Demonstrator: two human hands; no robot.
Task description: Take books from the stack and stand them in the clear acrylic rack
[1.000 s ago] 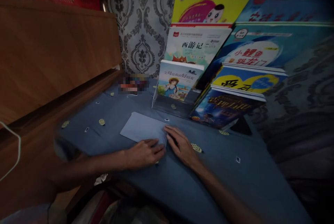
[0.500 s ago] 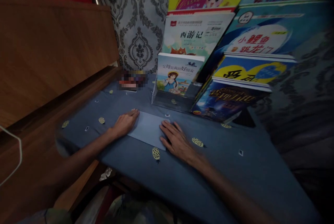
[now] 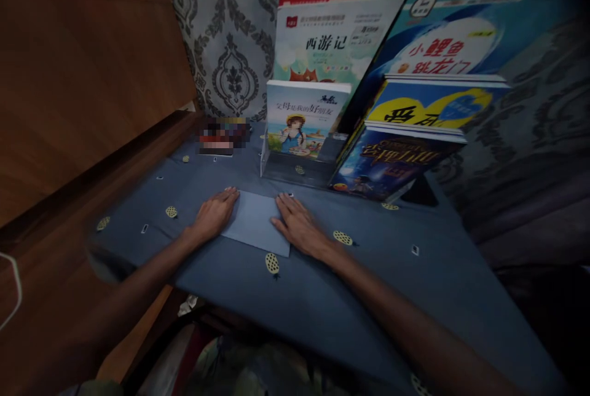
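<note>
Where the two hands meet, a folded blue-grey sheet of paper (image 3: 255, 221) lies flat on the blue patterned cloth (image 3: 369, 273) covering the worktop, just in front of the book display. Left hand (image 3: 213, 216): palm down, fingers extended and unclenched, pressing the sheet's left edge without gripping it. Right hand (image 3: 299, 229): likewise flat and spread, resting on the sheet's right edge, nothing grasped. Beyond the sheet stands a clear plastic book stand (image 3: 288, 170) holding a small illustrated paperback (image 3: 305, 119) with a girl in a hat on its cover; beside it, to the right, leans a dark blue storybook (image 3: 391, 165), with a yellow-and-blue title (image 3: 433, 110) above it and larger picture books (image 3: 332, 36) propped behind against the grey damask wallpaper (image 3: 230, 45). A wooden panel (image 3: 87, 76) borders the worktop on the left (a small object near the wall is blurred and cannot be identified).
</note>
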